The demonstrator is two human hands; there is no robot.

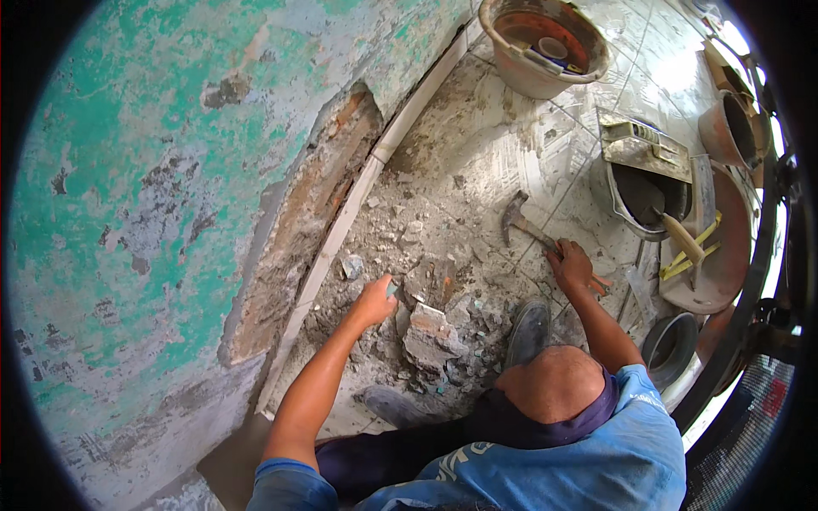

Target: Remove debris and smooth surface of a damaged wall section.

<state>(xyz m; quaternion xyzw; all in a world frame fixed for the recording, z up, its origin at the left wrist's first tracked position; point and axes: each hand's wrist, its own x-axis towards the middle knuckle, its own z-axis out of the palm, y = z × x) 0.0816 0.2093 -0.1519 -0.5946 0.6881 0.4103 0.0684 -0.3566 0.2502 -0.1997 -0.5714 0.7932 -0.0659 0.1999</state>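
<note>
My right hand (570, 265) grips a hammer (534, 232) by its handle. Its dark metal head lies over the dusty floor, and the orange-and-black grip end sticks out behind my hand. My left hand (372, 301) is closed on a small teal-green piece (391, 289) just above the rubble; most of it is hidden by my fingers, so I cannot tell its kind. Below and right of that hand sits a large broken chunk of plaster (432, 336), among loose rubble (412, 232) and grey dust.
Left stands a peeling green wall (128, 221) with a chipped-out strip (298, 230) above pale skirting (337, 230). To the right are a mortar bucket (626, 200) with a float (645, 152) across it, a basin (724, 255), and a grey bucket (671, 341). A tub (513, 64) stands farther off.
</note>
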